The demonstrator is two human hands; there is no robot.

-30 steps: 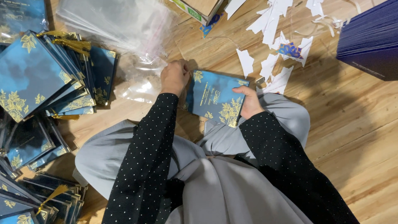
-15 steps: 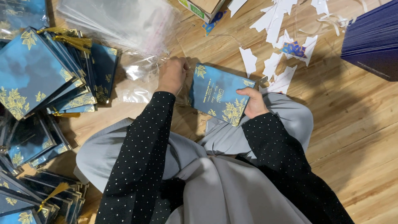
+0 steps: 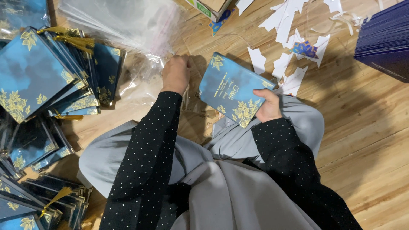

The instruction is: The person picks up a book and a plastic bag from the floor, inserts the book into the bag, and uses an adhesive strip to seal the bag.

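Observation:
My right hand grips a blue card with gold flowers by its lower right edge, tilted above my grey-clad lap. My left hand has its fingers closed on a clear plastic sleeve that lies on the wooden floor, at the edge of a heap of clear sleeves. The two hands are apart, with the card to the right of the left hand.
Fanned piles of blue and gold cards with gold tassels cover the left side. White paper scraps lie at the upper right. A stack of dark navy sheets sits at the far right, and a cardboard box at the top.
My left hand has moved left off the card onto the clear sleeve. The card now stays in the right hand alone and has shifted slightly right.

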